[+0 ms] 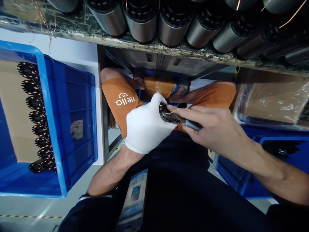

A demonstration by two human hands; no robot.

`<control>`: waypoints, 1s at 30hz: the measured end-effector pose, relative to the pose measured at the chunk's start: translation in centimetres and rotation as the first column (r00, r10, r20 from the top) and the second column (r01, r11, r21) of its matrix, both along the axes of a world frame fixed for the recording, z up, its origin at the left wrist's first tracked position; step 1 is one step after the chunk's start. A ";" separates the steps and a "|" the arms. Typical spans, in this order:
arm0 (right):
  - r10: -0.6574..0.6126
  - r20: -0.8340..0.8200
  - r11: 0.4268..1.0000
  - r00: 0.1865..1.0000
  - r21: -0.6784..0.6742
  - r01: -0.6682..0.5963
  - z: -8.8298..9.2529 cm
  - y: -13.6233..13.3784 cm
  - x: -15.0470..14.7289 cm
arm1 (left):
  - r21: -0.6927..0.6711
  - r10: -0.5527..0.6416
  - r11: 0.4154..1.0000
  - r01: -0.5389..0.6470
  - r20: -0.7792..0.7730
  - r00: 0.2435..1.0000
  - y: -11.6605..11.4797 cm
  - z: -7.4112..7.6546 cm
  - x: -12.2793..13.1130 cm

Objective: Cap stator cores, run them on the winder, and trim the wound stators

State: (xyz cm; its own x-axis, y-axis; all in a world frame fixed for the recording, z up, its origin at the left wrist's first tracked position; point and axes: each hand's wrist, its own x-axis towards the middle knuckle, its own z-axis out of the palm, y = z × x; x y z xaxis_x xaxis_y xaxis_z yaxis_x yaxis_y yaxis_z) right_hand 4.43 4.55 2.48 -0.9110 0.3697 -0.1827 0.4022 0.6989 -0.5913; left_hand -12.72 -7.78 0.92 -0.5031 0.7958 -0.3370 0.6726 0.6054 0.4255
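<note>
My left hand (148, 125), in a white glove, is wrapped round a motor stator (164, 112) with a black slotted end and copper wire showing inside. Most of its body is hidden by the glove. My bare right hand (212, 124) is closed on wire cutters (191, 124) with a blue-grey handle. The dark jaws of the cutters are at the stator's open end, and my index finger reaches to its rim. A thin loose copper wire (174, 111) runs between the stator and my right fingers.
Steel cylinders (142, 30) with black slotted tops line the worn bench edge (149, 48) ahead. A blue crate (51, 129) at left holds stacked black stators (36, 116). Another blue crate (241, 180) and a plastic-wrapped carton (270, 100) are at right. A phone (134, 199) is below my left arm.
</note>
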 end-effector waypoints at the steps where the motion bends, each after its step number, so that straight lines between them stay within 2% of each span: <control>1: -0.017 0.012 0.996 1.000 -0.089 0.018 -0.8 0.5 -0.2 | -0.017 0.006 1.000 -0.005 0.040 0.999 0.1 -0.7 -0.2; 4: -0.064 0.068 0.923 0.996 -0.374 0.085 -3.1 1.9 -0.7 | -0.019 0.043 0.999 -0.039 0.253 0.967 0.0 -3.1 -1.0; 6: -0.092 0.069 0.877 0.993 -0.466 0.114 -4.0 2.5 -0.8 | 0.044 0.070 0.994 -0.102 0.467 0.881 -0.3 -4.3 -1.6; 8: -0.108 0.027 0.882 0.994 -0.459 0.108 -4.4 2.4 -0.7 | 0.082 0.083 0.977 -0.197 0.705 0.704 -0.6 -4.9 -1.8; 10: -0.091 -0.056 0.910 0.994 -0.409 0.061 -4.3 1.8 -0.8 | 0.041 0.087 0.960 -0.275 0.896 0.435 -0.8 -5.0 -1.7; 11: -0.085 -0.109 0.921 0.990 -0.389 0.036 -4.2 1.4 -0.8 | -0.002 0.094 0.954 -0.298 0.950 0.297 -0.9 -4.8 -1.4; 12: -0.086 -0.157 0.926 0.984 -0.378 0.021 -4.0 1.1 -0.9 | -0.041 0.106 0.949 -0.312 0.975 0.194 -1.1 -4.6 -1.2; 13: -0.101 -0.186 0.925 0.977 -0.380 0.023 -3.8 0.8 -1.0 | -0.053 0.107 0.945 -0.324 0.983 0.151 -1.4 -4.4 -0.9; 14: -0.130 -0.194 0.917 0.972 -0.396 0.044 -3.6 0.8 -1.1 | -0.021 0.087 0.942 -0.334 0.979 0.183 -1.9 -4.1 -0.6; 15: -0.167 -0.170 0.899 0.971 -0.432 0.079 -3.3 0.9 -1.1 | 0.068 0.041 0.935 -0.349 0.955 0.294 -2.4 -3.9 -0.5; 16: -0.199 -0.122 0.864 0.972 -0.491 0.116 -3.1 1.1 -1.2 | 0.205 -0.025 0.917 -0.342 0.886 0.464 -3.1 -3.6 -0.6; 17: -0.219 -0.060 0.809 0.974 -0.570 0.147 -2.9 1.4 -1.2 | 0.365 -0.099 0.885 -0.288 0.754 0.650 -3.8 -3.2 -0.8; 18: -0.223 0.000 0.733 0.975 -0.659 0.168 -2.8 1.7 -1.1 | 0.510 -0.176 0.842 -0.177 0.569 0.803 -4.4 -2.9 -1.2; 19: -0.206 0.055 0.641 0.977 -0.747 0.177 -2.8 2.0 -1.2 | 0.603 -0.250 0.798 -0.027 0.371 0.895 -5.0 -2.4 -1.7; 20: -0.163 0.097 0.546 0.982 -0.820 0.171 -2.8 2.1 -1.3 | 0.633 -0.316 0.764 0.123 0.201 0.927 -5.5 -1.9 -2.3; 21: -0.108 0.124 0.462 0.986 -0.872 0.160 -2.8 2.1 -1.4 | 0.614 -0.382 0.748 0.254 0.085 0.920 -5.9 -1.3 -2.8; 22: -0.049 0.137 0.401 0.989 -0.904 0.145 -2.9 2.0 -1.6 | 0.565 -0.445 0.745 0.354 0.026 0.895 -6.1 -0.7 -3.4; 24: 0.053 0.143 0.346 0.988 -0.931 0.116 -2.9 1.2 -2.2 | 0.453 -0.506 0.774 0.444 0.021 0.862 -6.7 0.7 -4.3; 26: 0.110 0.122 0.359 0.986 -0.930 0.075 -2.6 0.4 -2.6 | 0.377 -0.488 0.823 0.426 0.084 0.869 -7.8 2.3 -5.2; 27: 0.130 0.106 0.393 0.986 -0.918 0.047 -2.4 0.1 -2.7 | 0.367 -0.462 0.842 0.396 0.109 0.880 -8.6 3.0 -5.8; 28: 0.147 0.085 0.456 0.985 -0.890 0.009 -2.2 -0.1 -2.7 | 0.359 -0.407 0.868 0.343 0.118 0.906 -9.8 3.8 -6.7; 30: 0.143 0.005 0.675 0.990 -0.732 -0.094 -2.2 0.0 -2.4 | 0.323 -0.210 0.930 0.177 0.068 0.975 -13.0 5.5 -9.3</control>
State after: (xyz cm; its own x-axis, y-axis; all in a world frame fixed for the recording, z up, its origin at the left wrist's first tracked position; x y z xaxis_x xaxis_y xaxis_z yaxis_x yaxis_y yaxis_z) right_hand 2.04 4.56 0.27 -0.9166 -0.0126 -0.3997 0.3965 0.1014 -0.9124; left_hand -21.98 -20.75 6.43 -0.3055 0.9474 -0.0953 0.7074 0.2928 0.6433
